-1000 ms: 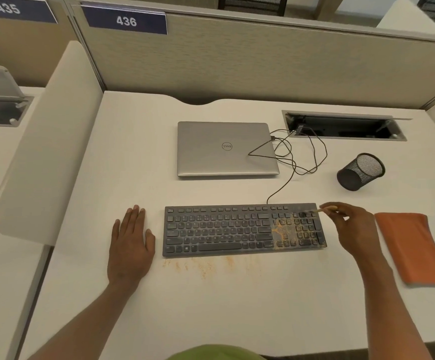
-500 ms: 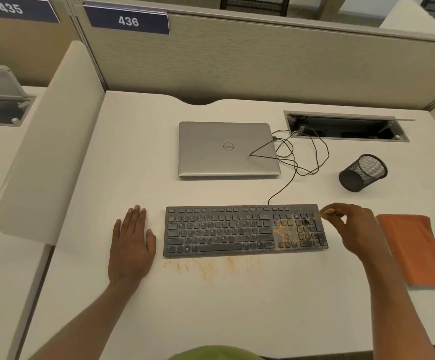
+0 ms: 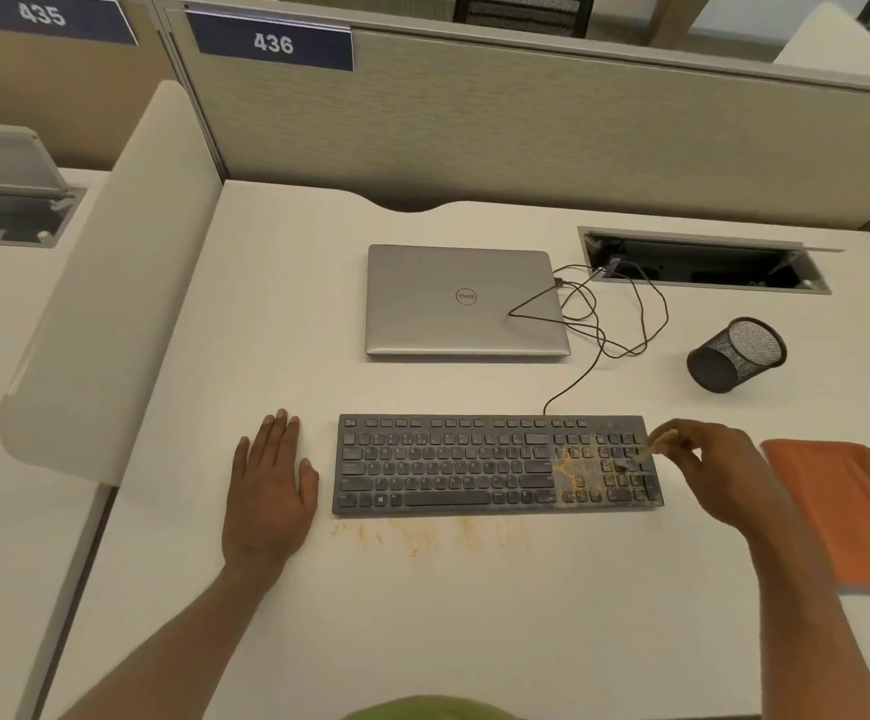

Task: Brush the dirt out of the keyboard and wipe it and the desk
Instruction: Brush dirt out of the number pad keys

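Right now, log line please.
right hand pinches small tan brush over dusty black keyboard | left hand flat on white desk | folded orange cloth untouched

keyboard [image 3: 448, 465]: dark, orange dust [image 3: 565, 467] rightward | brush [image 3: 648, 452]: above keys | cloth [image 3: 838, 511]: orange

The keyboard [image 3: 495, 462] lies on the desk [image 3: 474, 615], before the laptop [image 3: 464, 301]. The left hand [image 3: 269, 491] rests left of it; the right hand [image 3: 708, 470] holds a brush [image 3: 651, 449] over its right end, cloth [image 3: 838, 511] beside.
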### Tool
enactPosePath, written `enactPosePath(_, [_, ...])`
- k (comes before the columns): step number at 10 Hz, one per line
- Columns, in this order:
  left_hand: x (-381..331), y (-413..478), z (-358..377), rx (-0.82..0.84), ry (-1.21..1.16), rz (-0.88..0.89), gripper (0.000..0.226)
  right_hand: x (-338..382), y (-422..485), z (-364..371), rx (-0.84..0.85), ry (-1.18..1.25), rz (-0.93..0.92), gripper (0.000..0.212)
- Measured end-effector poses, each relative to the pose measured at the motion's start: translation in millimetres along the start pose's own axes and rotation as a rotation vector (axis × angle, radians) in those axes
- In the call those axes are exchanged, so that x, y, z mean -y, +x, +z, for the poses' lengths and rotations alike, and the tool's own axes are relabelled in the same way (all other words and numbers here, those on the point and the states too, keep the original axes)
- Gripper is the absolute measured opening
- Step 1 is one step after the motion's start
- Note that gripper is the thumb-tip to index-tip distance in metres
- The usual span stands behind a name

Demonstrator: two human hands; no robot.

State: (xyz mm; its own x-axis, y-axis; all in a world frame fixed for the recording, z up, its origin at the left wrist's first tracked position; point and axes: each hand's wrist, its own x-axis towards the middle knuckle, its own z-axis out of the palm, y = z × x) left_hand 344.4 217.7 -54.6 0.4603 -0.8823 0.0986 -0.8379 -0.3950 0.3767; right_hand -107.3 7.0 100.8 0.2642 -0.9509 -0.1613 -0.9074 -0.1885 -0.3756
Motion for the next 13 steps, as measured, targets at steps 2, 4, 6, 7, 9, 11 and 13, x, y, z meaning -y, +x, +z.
enactPosePath(2, [0, -1, 0, -0.005, -0.004, 0.000, 0.064, 10, 2, 0, -0.143, 0.060, 0.011, 0.013])
enactPosePath(4, [1, -1, 0, -0.002, -0.001, -0.005, 0.065, 3, -1, 3, -0.002, 0.007, 0.017, 0.015])
enactPosePath(6, [2, -1, 0, 0.009, 0.004, -0.010, 0.065, 11, 0, 1, -0.177, 0.037, 0.005, 0.014])
enactPosePath(7, [1, -1, 1, 0.010, 0.001, -0.012, 0.065, 6, 1, 7, -0.144, 0.023, 0.020, 0.014])
enactPosePath(9, [1, -1, 0, 0.001, 0.006, -0.004, 0.065, 5, -2, -1, -0.045, 0.010, 0.020, 0.018])
enactPosePath(11, [1, -1, 1, 0.010, 0.009, -0.009, 0.065, 6, 3, 7, -0.180, 0.074, 0.038, 0.013])
enactPosePath(13, [0, -1, 0, 0.005, 0.007, -0.004, 0.065, 0, -1, 2, 0.004, 0.015, 0.052, 0.017])
